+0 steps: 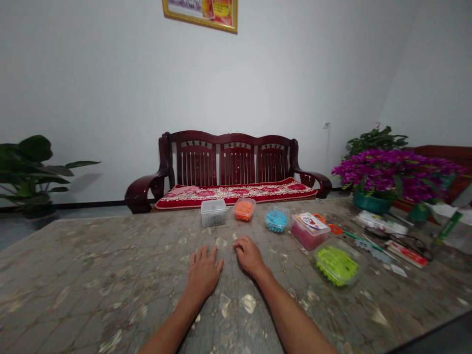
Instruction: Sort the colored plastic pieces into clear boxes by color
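Note:
My left hand (205,269) lies palm down on the patterned tablecloth (110,275), fingers spread and holding nothing. To its right, my right hand (250,255) rests on the cloth with its fingers curled in; no object shows in it. Beyond the hands stand a clear box of grey pieces (214,214) and a clear tub of orange pieces (244,210). Further right come a tub of blue gear-like pieces (277,220), a box of pink-red contents (309,235) with a printed card on its lid, and a tub of lime-green gear-like pieces (337,265). Neither hand touches a container.
At the right lie orange rings (335,229), a grey toothed strip (374,250), glasses (409,241) and a red-and-white box (407,254). Purple flowers in a teal pot (372,202) stand behind them. A wooden bench (236,164) is beyond the table; a leafy plant (37,169) is left.

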Motion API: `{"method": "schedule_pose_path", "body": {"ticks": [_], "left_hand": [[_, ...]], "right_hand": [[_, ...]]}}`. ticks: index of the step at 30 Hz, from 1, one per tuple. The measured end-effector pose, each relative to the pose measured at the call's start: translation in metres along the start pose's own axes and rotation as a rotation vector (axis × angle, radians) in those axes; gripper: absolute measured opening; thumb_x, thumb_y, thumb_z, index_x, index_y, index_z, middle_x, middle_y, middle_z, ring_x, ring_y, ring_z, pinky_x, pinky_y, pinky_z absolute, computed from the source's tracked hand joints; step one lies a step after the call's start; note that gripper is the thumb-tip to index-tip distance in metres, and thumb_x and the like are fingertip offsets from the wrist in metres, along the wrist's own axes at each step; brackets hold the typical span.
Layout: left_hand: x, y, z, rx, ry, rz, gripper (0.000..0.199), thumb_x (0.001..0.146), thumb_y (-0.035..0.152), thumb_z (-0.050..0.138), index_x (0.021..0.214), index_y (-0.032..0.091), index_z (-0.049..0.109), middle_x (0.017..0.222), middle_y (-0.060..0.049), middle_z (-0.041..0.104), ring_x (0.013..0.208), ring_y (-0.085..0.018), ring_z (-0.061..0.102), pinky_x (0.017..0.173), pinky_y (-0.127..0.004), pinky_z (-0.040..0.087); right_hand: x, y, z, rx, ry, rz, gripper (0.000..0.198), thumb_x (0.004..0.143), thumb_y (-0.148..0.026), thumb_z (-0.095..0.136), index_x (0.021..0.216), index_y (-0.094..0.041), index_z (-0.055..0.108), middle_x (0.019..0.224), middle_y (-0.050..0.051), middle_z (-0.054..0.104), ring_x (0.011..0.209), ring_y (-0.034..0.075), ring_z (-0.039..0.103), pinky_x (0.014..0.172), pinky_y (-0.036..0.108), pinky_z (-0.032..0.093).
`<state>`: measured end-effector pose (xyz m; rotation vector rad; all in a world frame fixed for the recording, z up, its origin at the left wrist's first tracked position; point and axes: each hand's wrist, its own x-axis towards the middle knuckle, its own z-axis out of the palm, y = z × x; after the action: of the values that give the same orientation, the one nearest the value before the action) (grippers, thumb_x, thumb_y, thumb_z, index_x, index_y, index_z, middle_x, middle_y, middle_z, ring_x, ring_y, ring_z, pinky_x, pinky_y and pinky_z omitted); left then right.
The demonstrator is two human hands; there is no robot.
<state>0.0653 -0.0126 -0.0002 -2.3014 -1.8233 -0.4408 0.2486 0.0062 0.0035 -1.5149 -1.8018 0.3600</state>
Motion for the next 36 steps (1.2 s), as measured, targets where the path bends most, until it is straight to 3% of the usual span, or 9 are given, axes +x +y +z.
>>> {"method": "schedule_pose_path", "body": {"ticks": [13,17,19,23,27,31,36], "left_hand": [[-0.002,-0.002,0.003,-0.16,0.001,-0.007,0.042,0.095,0.025,0.054,0.134,0.017,0.066,0.144,-0.02,0.061,0.137,-0.038,0.053,0.116,-0.058,0.036],[0.005,-0.01,0.004,-0.354,-0.034,-0.041,0.041,0.092,0.023,0.053,0.13,0.018,0.066,0.14,-0.016,0.065,0.136,-0.033,0.056,0.118,-0.053,0.037],[0.012,-0.016,0.006,-0.511,-0.026,-0.125,0.041,0.092,0.022,0.049,0.13,0.018,0.065,0.136,-0.014,0.069,0.131,-0.029,0.06,0.117,-0.047,0.04],[0.026,-0.028,0.013,-0.829,0.071,-0.355,0.044,0.091,0.018,0.044,0.132,0.016,0.059,0.138,-0.013,0.068,0.129,-0.025,0.064,0.113,-0.04,0.047],[0.032,-0.033,0.023,-1.035,0.174,-0.464,0.046,0.089,0.015,0.046,0.133,0.015,0.055,0.139,-0.014,0.066,0.129,-0.023,0.064,0.112,-0.037,0.049],[0.033,-0.035,0.027,-1.166,0.217,-0.535,0.047,0.089,0.011,0.046,0.135,0.016,0.051,0.145,-0.015,0.061,0.131,-0.021,0.063,0.113,-0.036,0.05],[0.034,-0.034,0.027,-1.224,0.241,-0.569,0.048,0.087,0.009,0.046,0.134,0.014,0.051,0.147,-0.018,0.059,0.13,-0.023,0.064,0.112,-0.037,0.05]], "right_hand": [[-0.004,0.0,0.004,-0.069,-0.009,-0.047,0.033,0.082,-0.005,0.052,0.094,-0.023,0.076,0.108,0.007,0.071,0.108,0.022,0.064,0.098,0.032,0.048],[-0.006,0.002,0.007,-0.097,-0.016,-0.059,0.036,0.083,-0.006,0.05,0.098,-0.025,0.076,0.108,0.007,0.072,0.108,0.023,0.065,0.098,0.034,0.049],[-0.003,0.001,0.009,-0.095,-0.007,-0.058,0.04,0.082,-0.006,0.05,0.107,-0.025,0.075,0.112,0.008,0.073,0.111,0.024,0.065,0.101,0.036,0.05],[0.029,-0.012,0.014,-0.103,0.042,-0.155,0.056,0.081,-0.007,0.051,0.132,-0.023,0.067,0.135,0.01,0.067,0.129,0.025,0.059,0.114,0.04,0.044],[0.085,-0.032,0.018,-0.208,0.075,-0.232,0.08,0.076,-0.008,0.06,0.154,-0.021,0.046,0.162,0.013,0.043,0.15,0.03,0.039,0.124,0.048,0.032],[0.135,-0.049,0.023,-0.338,-0.063,-0.281,0.095,0.069,-0.005,0.069,0.158,-0.021,0.04,0.171,0.013,0.026,0.158,0.035,0.02,0.126,0.053,0.025],[0.163,-0.055,0.028,-0.406,-0.149,-0.31,0.1,0.063,-0.004,0.08,0.154,-0.027,0.047,0.169,0.011,0.031,0.157,0.038,0.02,0.125,0.056,0.023]]}}
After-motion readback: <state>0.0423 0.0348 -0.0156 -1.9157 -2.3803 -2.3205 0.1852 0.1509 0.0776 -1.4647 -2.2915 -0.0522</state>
